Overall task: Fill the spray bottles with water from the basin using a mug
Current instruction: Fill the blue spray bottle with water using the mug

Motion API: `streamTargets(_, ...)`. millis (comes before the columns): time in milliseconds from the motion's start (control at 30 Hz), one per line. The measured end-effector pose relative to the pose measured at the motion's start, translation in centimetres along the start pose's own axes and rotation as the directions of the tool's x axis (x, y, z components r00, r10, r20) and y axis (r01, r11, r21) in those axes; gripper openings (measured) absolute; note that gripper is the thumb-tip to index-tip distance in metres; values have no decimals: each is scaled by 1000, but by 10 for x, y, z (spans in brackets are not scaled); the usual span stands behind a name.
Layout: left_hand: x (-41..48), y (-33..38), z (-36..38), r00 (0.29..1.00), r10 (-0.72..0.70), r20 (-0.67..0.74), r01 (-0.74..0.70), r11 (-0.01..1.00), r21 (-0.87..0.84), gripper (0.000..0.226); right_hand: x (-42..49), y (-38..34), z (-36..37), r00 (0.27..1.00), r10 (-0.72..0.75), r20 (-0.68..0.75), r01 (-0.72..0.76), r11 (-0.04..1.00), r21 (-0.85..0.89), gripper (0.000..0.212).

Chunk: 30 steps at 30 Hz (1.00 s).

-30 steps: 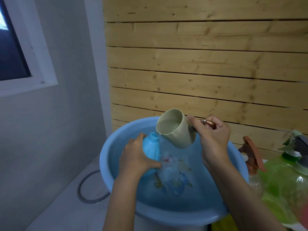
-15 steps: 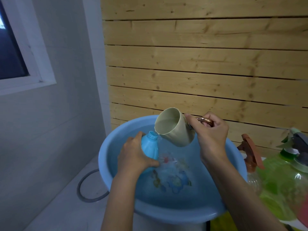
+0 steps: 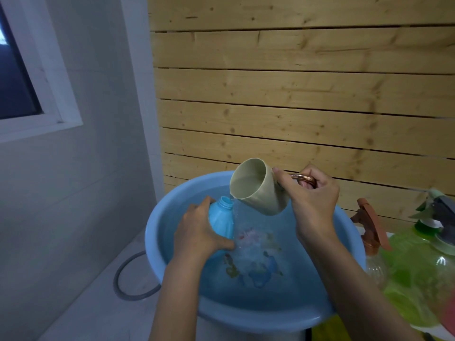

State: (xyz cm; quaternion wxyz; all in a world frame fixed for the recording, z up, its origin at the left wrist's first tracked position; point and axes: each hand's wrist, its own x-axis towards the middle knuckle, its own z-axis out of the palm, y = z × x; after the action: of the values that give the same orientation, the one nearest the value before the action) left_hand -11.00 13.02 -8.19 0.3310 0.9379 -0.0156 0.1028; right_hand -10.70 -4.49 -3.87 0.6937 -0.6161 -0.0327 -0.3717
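Water [image 3: 235, 212] pours from the tilted mug [image 3: 258, 190] at the open neck of the blue bottle [image 3: 221, 221], some seemingly spilling beside it. The left hand [image 3: 197, 232] wraps its fingers round the bottle above the basin [image 3: 154, 232]; the right hand [image 3: 312, 200] curls its fingers round the mug's handle.

Frame was dim overall, with a cool grey cast. The window [image 3: 17, 77] was nearly dark. The light source was possibly overhead, out of frame. The wooden slat wall [image 3: 295, 94] was the brightest zone, evenly lit, without glare. Soft shadow filled the basin [image 3: 150, 232]. Wide-angle bending tilted lines near the edges. The green bottles [image 3: 416, 271] at right looked smeared and out of focus.
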Motion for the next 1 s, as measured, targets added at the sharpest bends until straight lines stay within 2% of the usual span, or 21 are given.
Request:
streamTargets(600, 1, -3, 3, 1000, 0, -2, 0, 1000, -19, 81, -2, 2, 0, 994, -109, 24, 110, 991, -76, 50)
streamTargets(1000, 2, -4, 3, 1000, -1, 14, 1, 1000, -2, 82, -2, 2, 1, 989, -139, 39, 141, 988, -63, 49)
